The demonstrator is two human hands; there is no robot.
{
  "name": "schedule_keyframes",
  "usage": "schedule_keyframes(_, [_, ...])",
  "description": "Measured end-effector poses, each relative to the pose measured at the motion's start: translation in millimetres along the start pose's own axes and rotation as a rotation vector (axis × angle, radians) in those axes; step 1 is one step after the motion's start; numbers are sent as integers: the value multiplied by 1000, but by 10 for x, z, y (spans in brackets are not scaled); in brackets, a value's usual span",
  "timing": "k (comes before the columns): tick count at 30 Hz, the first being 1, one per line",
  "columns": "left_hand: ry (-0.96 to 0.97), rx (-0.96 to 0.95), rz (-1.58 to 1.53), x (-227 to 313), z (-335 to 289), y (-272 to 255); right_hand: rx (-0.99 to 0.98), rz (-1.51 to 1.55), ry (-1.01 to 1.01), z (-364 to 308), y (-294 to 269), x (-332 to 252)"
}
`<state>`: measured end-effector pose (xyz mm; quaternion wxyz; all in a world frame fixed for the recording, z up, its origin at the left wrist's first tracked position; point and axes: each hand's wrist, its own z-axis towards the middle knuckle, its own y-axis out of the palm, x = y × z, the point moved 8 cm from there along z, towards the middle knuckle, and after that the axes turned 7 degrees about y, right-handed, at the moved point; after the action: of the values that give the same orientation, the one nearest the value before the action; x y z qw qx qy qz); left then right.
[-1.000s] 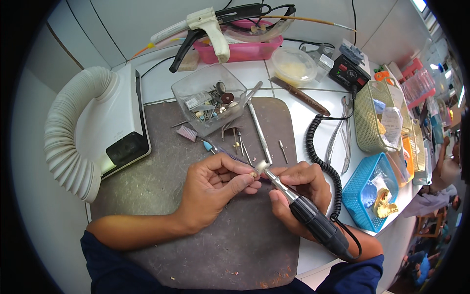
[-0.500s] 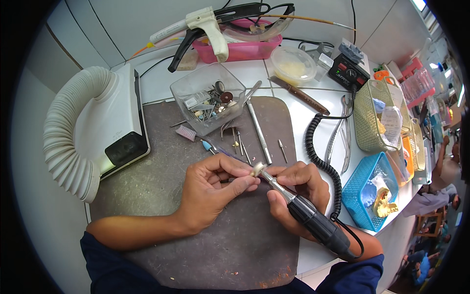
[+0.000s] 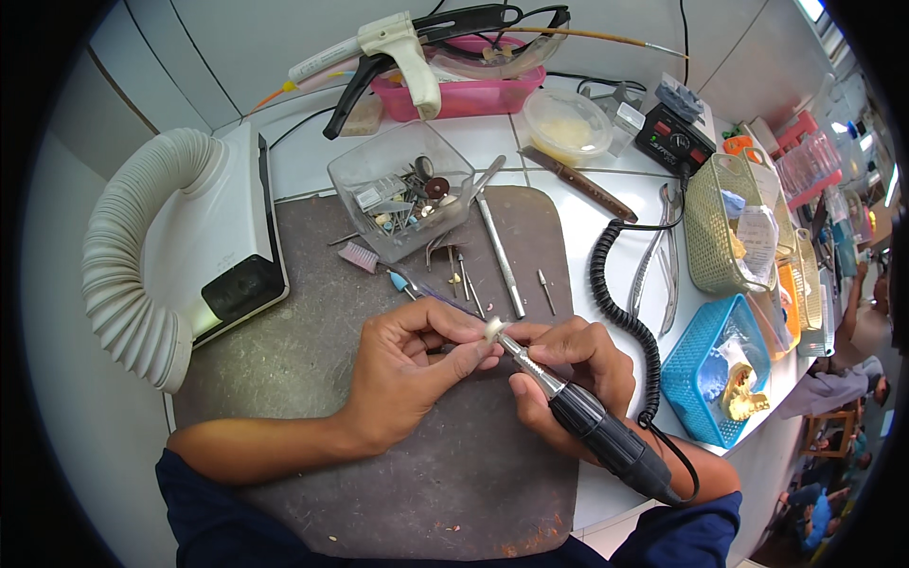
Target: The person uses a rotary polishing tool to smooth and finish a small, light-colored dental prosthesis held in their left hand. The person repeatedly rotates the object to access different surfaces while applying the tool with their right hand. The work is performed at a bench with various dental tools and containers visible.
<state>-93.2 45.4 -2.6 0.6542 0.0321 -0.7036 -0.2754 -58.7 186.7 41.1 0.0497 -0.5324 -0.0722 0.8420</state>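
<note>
Here at the centre of the mat, the small white wheel (image 3: 493,328) sits on the metal tip of the black handpiece (image 3: 598,431), right up at the left hand's (image 3: 400,364) fingertips! The left thumb and forefinger pinch together there, and what lies between them is hidden by the wheel and too small to make out. The right hand (image 3: 592,362) wraps its fingers and thumb around the handpiece, which slants up and leftward. Just beyond the hands, a blue-tipped tool (image 3: 399,281) lies by the left knuckles, a slim metal instrument (image 3: 500,257) points toward the wheel, and a short bur (image 3: 546,292) rests to its right, all on the dark mat (image 3: 284,398). Further up, a clear tub (image 3: 348,178) holds bits and discs, a little brush (image 3: 359,256) beside it. Over on the right, a coiled black cord (image 3: 600,275) climbs to a control box (image 3: 674,142), and a blue basket (image 3: 701,402) carries a yellow cast (image 3: 743,393). Far left, a ribbed white hose (image 3: 123,265) loops round!
</note>
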Motion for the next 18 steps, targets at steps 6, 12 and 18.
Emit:
schedule_keyframes(6, [3,-8,15,9,2,5,27,-1,10,-7,-8,21])
schedule_keyframes(12, [-6,0,19,7,4,10,16,-15,-21,-1,2,-13])
schedule_keyframes(18, [-1,10,17,5,2,5,6,-12,-1,-3,3,-12])
